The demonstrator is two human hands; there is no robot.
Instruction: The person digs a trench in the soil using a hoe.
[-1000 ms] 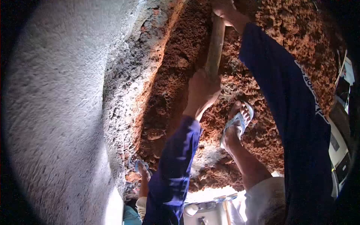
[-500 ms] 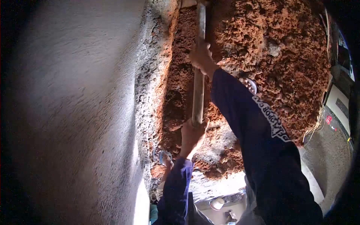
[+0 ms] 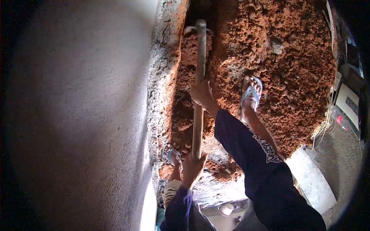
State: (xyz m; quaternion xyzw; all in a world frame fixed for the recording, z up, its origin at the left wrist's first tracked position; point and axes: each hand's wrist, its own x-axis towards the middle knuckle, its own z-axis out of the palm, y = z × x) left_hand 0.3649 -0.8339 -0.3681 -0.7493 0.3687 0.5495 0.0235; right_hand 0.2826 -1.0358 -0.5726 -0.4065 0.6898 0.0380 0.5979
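A long-handled hoe (image 3: 198, 131) runs almost upright through the middle of the view. Its metal head (image 3: 201, 25) is at the far end, and the blade below it is partly lost in shadow and soil. My left hand (image 3: 194, 169) is wrapped round the near end of the handle. Farther up the shaft, my right hand (image 3: 204, 96) grips it with closed fingers. Reddish crumbly soil (image 3: 285, 77) lies under and to the right of the hoe. The hoe head is in a dark trench beside a rough concrete edge (image 3: 156, 73).
A grey plastered wall (image 3: 84, 107) fills the left side. My sandalled right foot (image 3: 251, 94) stands on the soil, and my left foot (image 3: 171, 154) is near the concrete edge. Pale slab (image 3: 314, 181) and thin cables (image 3: 327, 127) lie at right.
Both hands and the hoe have moved toward me, down the view. The hoe's head has come into sight at the top, and more of my right foot and leg shows.
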